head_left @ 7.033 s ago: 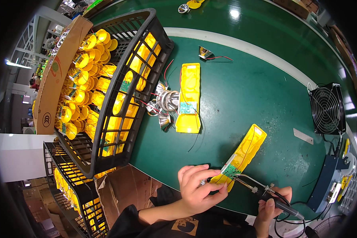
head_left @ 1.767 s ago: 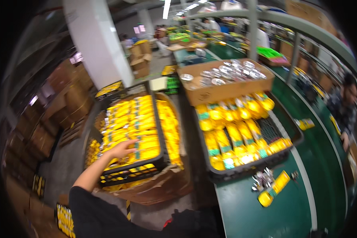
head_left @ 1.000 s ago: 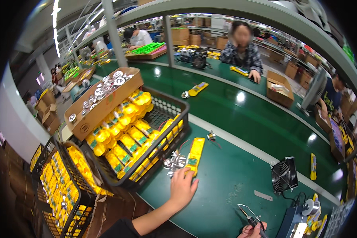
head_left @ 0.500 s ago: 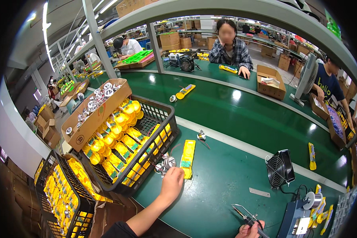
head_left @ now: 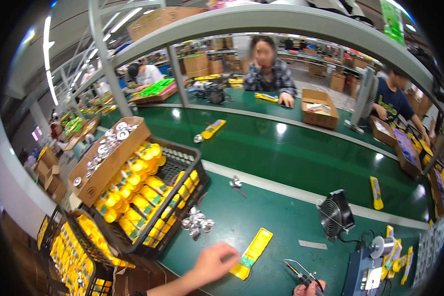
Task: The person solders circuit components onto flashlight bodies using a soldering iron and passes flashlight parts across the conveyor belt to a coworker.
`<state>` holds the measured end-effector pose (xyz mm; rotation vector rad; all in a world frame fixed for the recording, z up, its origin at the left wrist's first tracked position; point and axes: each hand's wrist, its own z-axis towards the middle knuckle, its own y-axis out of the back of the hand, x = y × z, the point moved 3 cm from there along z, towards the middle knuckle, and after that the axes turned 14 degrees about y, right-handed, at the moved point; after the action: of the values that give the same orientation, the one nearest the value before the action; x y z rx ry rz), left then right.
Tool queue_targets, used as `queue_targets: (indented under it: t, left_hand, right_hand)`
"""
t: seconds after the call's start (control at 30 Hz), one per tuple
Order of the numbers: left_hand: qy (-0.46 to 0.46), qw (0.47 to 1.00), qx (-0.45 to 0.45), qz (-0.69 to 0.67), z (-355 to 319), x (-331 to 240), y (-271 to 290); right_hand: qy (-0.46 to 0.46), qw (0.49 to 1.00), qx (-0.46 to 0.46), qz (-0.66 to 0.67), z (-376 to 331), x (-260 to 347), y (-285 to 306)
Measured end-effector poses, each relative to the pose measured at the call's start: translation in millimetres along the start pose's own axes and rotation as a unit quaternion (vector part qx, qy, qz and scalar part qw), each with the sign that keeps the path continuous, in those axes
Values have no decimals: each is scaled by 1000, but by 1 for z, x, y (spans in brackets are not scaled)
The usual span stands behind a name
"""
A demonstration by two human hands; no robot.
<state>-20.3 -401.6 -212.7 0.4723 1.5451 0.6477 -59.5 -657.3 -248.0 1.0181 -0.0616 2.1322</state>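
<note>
A yellow plastic casing [head_left: 261, 241] with a small green circuit board lies on the green bench. My left hand [head_left: 213, 262], smeared by motion, is at its left edge; the fingers are curved with a gap between them, and nothing shows in them. Whether the fingertips touch the casing I cannot tell. My right hand [head_left: 308, 288], partly cut off by the lower edge, grips a soldering iron [head_left: 295, 270] with a thin metal tube beside its tip. Several silver reflectors [head_left: 198, 223] with wires are clustered beyond my left hand. Another reflector [head_left: 236, 182] lies farther off.
A black crate [head_left: 150, 241] of yellow casings stands left, with a cardboard box [head_left: 86, 190] of reflectors on it. To the right are a fan [head_left: 335, 212], a metal strip [head_left: 313, 244] and a blue soldering unit [head_left: 362, 271] with a solder spool [head_left: 381, 247]. Co-workers sit beyond the green belt [head_left: 281, 140].
The yellow casing has come nearer and right across the bench and now lies tilted. My left hand has moved away from the reflectors toward me. My right hand still holds the iron.
</note>
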Motion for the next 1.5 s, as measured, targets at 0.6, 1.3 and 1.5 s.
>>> queue_targets:
  t: [0.6, 1.3, 1.5]
  left_hand:
    - [-1, 982, 26, 186, 186, 15, 23]
    - [-307, 722, 525, 331, 264, -279, -314]
    - [-195, 708, 632, 249, 285, -284, -372]
  right_hand:
    - [-315, 833, -137, 433, -17, -21, -12]
    - [-266, 953, -76, 126, -8, -5, -4]
    - [-280, 955, -14, 92, -13, -44, -7]
